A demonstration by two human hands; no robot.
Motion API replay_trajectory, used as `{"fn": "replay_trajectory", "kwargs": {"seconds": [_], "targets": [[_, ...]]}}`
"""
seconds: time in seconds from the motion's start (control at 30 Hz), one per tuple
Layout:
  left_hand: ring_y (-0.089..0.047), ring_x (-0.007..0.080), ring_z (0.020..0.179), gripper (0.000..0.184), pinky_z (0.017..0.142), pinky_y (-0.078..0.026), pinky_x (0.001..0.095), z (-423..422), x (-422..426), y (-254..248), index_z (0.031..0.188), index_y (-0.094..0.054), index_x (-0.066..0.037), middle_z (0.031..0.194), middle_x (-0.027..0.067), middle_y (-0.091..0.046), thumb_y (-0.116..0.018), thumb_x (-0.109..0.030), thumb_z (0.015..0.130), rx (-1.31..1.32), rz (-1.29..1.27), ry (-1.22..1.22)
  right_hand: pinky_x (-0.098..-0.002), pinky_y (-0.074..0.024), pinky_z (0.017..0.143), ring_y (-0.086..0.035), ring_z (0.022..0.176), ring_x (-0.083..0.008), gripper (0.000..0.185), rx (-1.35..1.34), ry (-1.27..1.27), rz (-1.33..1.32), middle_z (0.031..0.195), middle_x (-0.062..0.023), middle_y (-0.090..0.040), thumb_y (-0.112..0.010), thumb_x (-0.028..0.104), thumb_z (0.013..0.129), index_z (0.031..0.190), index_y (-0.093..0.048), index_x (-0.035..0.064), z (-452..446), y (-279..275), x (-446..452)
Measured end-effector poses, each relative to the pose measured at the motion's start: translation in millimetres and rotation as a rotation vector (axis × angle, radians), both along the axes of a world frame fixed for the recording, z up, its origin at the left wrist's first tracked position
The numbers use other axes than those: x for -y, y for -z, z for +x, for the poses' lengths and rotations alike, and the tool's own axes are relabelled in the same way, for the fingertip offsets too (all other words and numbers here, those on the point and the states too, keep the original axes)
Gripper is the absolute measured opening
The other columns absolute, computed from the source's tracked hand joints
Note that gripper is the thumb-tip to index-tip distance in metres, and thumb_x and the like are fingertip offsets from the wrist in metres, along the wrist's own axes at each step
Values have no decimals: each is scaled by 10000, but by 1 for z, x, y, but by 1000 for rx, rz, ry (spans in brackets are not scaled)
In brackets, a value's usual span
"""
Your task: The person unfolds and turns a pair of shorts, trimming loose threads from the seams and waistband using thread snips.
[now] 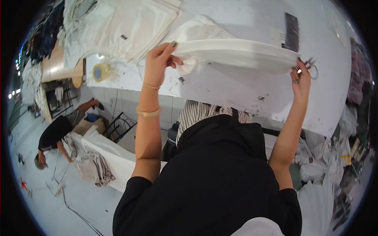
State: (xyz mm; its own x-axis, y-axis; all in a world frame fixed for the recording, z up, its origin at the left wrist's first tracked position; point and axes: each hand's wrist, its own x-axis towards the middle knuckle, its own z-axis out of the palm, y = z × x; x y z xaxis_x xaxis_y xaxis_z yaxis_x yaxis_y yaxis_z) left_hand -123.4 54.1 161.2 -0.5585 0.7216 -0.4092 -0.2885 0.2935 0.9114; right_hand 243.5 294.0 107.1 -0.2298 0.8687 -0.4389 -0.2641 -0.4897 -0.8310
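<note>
A strip of white fabric [240, 51] is stretched between my two hands above the white table [236, 88]. My left hand [162, 59] pinches its left end, with thumb and fingers closed on the edge. At the right end, my right hand [301, 74] grips the cloth with curled fingers, and small scissors [309, 63] show at that hand. More loose white cloth [201, 29] lies behind the strip, beside a stack of white garments [122, 27] with a small dark label on top.
A roll of clear tape [101, 72] sits near the table's left edge. A dark rectangular piece [291, 31] lies at the back right. Another person [57, 131] bends over a fabric pile [94, 169] at lower left. Plastic bags [313, 171] heap up at right.
</note>
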Motion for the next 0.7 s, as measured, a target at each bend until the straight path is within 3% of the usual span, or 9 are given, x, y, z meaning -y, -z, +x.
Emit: {"fn": "replay_trajectory", "kwargs": {"seconds": [0.17, 0.37, 0.43, 0.53, 0.63, 0.7], "targets": [[-627, 133, 609, 206, 570, -477, 206, -7, -2, 16, 831, -619, 22, 704, 57, -612, -612, -179, 876, -20, 22, -80, -197, -196, 396, -293, 419, -33, 181, 80, -55, 67, 621, 30, -459, -604, 77, 853, 991, -597, -40, -8, -15, 11], [-615, 115, 756, 159, 687, -491, 224, 10, 31, 51, 897, -598, 37, 821, 62, -623, -582, -120, 872, -162, -45, 49, -185, -202, 407, -290, 439, -6, 265, 632, -233, 190, 618, 48, -486, -603, 76, 819, 1063, -591, -27, 15, -28, 42], [-601, 110, 780, 153, 704, -490, 226, 30, 55, 70, 924, -591, 41, 868, 65, -622, -577, -100, 865, -158, -146, 165, -176, -205, 410, -291, 444, -1, 259, 533, -296, 49, 651, 34, -528, -601, 81, 811, 1053, -601, -13, 40, 2, 64], [-583, 83, 742, 124, 665, -469, 212, 62, 92, 116, 924, -595, 25, 807, 45, -622, -595, -67, 841, 202, -226, -32, -169, -210, 414, -297, 450, 8, 247, 422, -366, -164, 702, 14, -582, -607, 97, 793, 1022, -615, 5, 62, 32, 103], [-579, 99, 798, 125, 774, -472, 223, 78, 116, 133, 941, -593, 23, 872, 46, -615, -579, -55, 845, -37, -413, 201, -175, -285, 469, -380, 514, -10, 246, 527, -425, -184, 764, -5, -609, -625, 120, 770, 989, -620, 7, 70, 62, 127], [-572, 84, 807, 147, 766, -463, 211, 80, 122, 137, 968, -589, 12, 875, 39, -616, -602, -41, 831, -67, -398, 207, -195, -348, 547, -448, 600, -40, 251, 634, -445, -104, 798, -13, -608, -633, 129, 758, 977, -620, 7, 73, 70, 131]]}}
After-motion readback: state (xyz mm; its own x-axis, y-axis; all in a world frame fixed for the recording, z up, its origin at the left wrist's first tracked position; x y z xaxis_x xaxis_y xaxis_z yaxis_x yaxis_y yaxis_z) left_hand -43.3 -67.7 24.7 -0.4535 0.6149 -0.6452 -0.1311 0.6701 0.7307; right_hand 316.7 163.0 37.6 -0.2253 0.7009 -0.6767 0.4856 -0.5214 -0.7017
